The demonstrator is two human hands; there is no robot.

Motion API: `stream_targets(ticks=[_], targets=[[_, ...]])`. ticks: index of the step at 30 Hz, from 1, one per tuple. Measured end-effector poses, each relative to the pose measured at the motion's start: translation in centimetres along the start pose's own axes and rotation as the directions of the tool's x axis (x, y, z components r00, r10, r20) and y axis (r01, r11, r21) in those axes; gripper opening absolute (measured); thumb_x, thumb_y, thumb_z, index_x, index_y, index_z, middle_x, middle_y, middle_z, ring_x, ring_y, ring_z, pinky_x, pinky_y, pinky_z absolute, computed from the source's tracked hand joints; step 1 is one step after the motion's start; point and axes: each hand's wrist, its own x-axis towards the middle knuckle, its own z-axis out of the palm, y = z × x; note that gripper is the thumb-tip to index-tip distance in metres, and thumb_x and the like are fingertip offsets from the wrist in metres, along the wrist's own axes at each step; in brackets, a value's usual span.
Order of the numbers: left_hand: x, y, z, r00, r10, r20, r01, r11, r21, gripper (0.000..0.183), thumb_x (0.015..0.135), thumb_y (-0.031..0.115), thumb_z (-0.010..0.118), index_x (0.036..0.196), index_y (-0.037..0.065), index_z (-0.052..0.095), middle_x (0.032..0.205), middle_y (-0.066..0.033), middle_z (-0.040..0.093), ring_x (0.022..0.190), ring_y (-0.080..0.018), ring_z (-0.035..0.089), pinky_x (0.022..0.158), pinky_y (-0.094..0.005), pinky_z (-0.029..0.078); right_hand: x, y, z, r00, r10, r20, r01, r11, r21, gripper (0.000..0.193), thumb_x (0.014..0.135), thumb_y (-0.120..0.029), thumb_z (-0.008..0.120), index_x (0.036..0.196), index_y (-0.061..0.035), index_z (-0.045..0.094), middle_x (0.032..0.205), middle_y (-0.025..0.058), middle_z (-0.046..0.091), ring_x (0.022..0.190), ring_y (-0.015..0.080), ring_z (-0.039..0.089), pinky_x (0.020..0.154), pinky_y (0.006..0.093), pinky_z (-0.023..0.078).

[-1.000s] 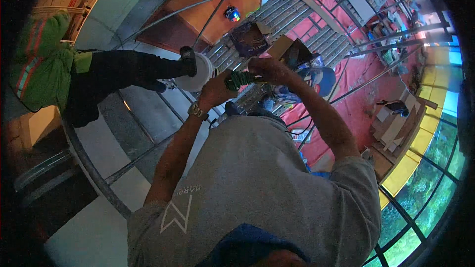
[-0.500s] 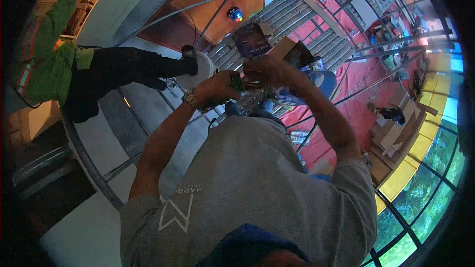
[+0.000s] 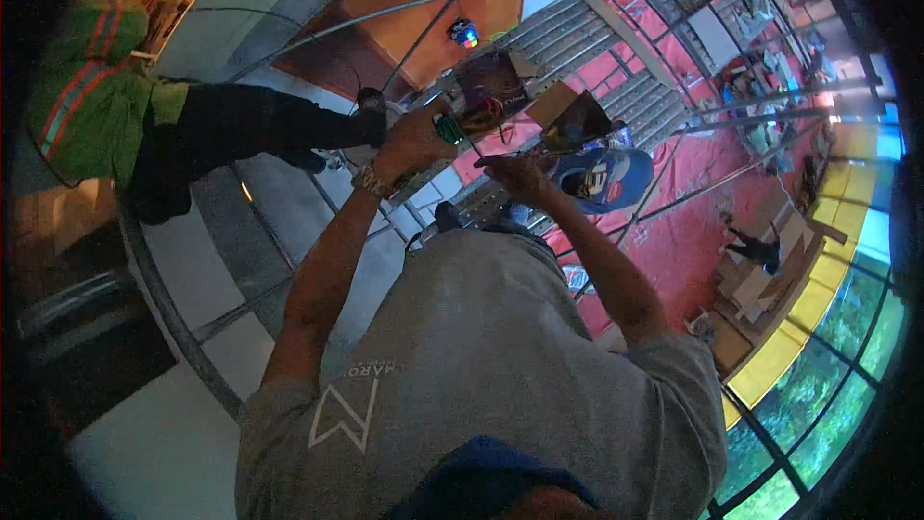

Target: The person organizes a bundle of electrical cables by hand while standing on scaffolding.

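Observation:
My left hand [image 3: 421, 146], with a watch on its wrist, is closed around a small green object [image 3: 448, 128] whose kind I cannot make out. Beside it my right hand [image 3: 521, 179] grips a thin dark rod [image 3: 474, 146] that slants toward the left hand. The two hands are apart, above a slatted metal platform. Just beyond them lies a dark printed box [image 3: 496, 82]. An open cardboard box [image 3: 568, 116] and a blue round container [image 3: 621, 180] with white markings stand near my right hand.
A person [image 3: 87, 125] in a green jacket with reflective stripes is at the left, one leg reaching toward the platform. Scaffold bars [image 3: 183, 337] cross around me. A red floor covering [image 3: 664, 260] lies below, with a cluttered wooden table [image 3: 760, 299] at right.
My hands have moved apart, the right one drawing back toward me, and the thin rod now shows. The person in green has lowered a raised arm.

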Motion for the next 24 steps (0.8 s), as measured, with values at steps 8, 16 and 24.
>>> stream_targets(ticks=[8, 16, 24], targets=[[0.4, -2.9, 2.7, 0.994, -0.113, -0.011, 0.112, 0.961, 0.253, 0.064, 0.065, 0.037, 0.08, 0.122, 0.012, 0.065, 0.102, -0.022, 0.073, 0.096, -0.0409, 0.071, 0.082, -0.0515, 0.057, -1.3, -12.1, -8.2, 0.966, 0.251, 0.069, -0.191, 0.865, -0.464, 0.031, 0.085, -0.009, 0.063, 0.115, -0.008, 0.07, 0.106, 0.0132, 0.073, 0.099, 0.0331, 0.071, 0.081, 0.0481, 0.057], [-2.8, 5.6, 4.4, 0.948, 0.215, 0.233, -0.278, 0.917, 0.286, 0.06, 0.067, 0.031, 0.074, 0.121, 0.008, 0.062, 0.098, -0.022, 0.072, 0.092, -0.0432, 0.07, 0.082, -0.0543, 0.055, 7.6, -4.2, -15.3, 0.99, 0.042, 0.138, 0.053, 0.782, -0.621, 0.027, 0.087, -0.023, 0.066, 0.109, -0.0109, 0.075, 0.107, 0.0132, 0.073, 0.1, 0.0328, 0.071, 0.084, 0.0499, 0.057], [-2.1, 0.8, 3.0, 0.989, 0.054, -0.138, -0.034, 0.989, 0.142, 0.059, 0.071, 0.034, 0.075, 0.127, 0.02, 0.063, 0.1, -0.0203, 0.073, 0.088, -0.0421, 0.071, 0.077, -0.0541, 0.056, -1.6, 3.0, -0.2, 0.996, -0.072, 0.059, 0.079, 0.988, -0.134, 0.04, 0.094, -0.012, 0.056, 0.132, -0.007, 0.062, 0.121, 0.0183, 0.07, 0.108, 0.0333, 0.07, 0.095, 0.0458, 0.054]])
